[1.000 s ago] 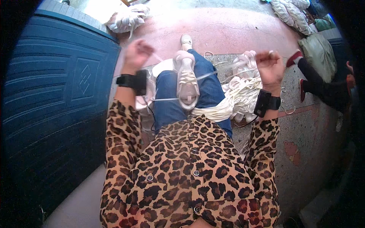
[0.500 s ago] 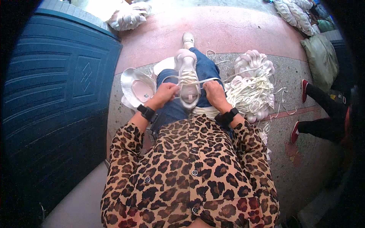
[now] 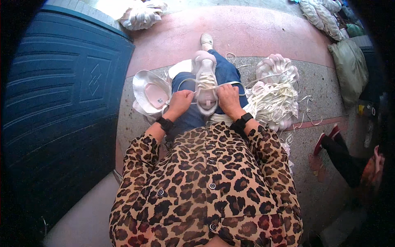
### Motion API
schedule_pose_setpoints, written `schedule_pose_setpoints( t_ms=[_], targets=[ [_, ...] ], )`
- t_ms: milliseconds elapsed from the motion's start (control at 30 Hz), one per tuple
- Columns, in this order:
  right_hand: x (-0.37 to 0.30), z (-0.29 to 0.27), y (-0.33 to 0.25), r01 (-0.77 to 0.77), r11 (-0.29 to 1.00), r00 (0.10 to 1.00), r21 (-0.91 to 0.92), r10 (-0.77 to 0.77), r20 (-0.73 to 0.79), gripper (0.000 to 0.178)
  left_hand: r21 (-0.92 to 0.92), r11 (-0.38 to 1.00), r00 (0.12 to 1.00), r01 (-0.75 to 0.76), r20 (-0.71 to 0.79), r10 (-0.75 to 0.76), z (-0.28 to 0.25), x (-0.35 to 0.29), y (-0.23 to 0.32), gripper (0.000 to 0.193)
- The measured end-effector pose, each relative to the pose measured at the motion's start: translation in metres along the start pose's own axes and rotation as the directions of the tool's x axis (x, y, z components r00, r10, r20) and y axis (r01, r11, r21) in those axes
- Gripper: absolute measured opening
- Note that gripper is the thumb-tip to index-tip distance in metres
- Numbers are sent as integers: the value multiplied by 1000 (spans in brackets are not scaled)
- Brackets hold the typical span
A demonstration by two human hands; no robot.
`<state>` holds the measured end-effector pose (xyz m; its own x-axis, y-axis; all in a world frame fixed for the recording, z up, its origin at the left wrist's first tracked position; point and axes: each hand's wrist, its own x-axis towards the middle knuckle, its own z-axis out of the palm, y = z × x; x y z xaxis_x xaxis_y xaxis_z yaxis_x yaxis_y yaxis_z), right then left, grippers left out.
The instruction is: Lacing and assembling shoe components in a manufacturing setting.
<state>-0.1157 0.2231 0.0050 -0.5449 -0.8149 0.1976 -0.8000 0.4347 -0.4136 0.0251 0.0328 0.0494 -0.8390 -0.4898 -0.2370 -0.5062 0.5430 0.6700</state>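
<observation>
"White lace, held how?"
"Left hand and right hand seem to pinch it, fingertips closed, either side of the pale shoe resting on the jeans."
"What could go wrong?"
"Uneven pulling might tip the shoe sideways."

A tall dark-blue panelled door with a raised diamond motif fills nine to ten o'clock, its edges bowed by the lens. Smooth, faintly cracked pink flooring arcs from eleven to two. Grey speckled stone flooring lies at three, crossed by a thin reddish stripe; a worn red-brown patch marks four. White glare floods eleven; the right rim is dark.
</observation>
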Motion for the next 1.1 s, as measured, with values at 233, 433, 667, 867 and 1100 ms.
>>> schedule_pose_setpoints(
  t_ms=[233, 433, 667, 867, 1100],
  targets=[
    [1, -1, 3, -8, 1000, 1000, 9, 8, -17, 9, 443, 882, 985, -162, 130, 116, -6, 13, 6, 23],
    [3, -6, 0, -46, 997, 999, -61, 44, -21, 16, 656, 664, 929, -359, 320, 186, -6, 22, 41, 13],
    [2, -10, -2, -21, 999, 1000, -30, 21, -12, 23, 737, 505, 885, -448, 287, 366, 16, 22, 46, 11],
    [-1, -25, -9, 33, 999, 999, 22, -33, -13, 14, 681, 681, 932, -270, 6, 364, 5, 9, 40, 14],
    [9, -8, 9, 107, 994, 992, -29, -105, 75, 12, 698, 612, 866, -372, 23, 500, 19, 10, 16, 12]
  ],
)
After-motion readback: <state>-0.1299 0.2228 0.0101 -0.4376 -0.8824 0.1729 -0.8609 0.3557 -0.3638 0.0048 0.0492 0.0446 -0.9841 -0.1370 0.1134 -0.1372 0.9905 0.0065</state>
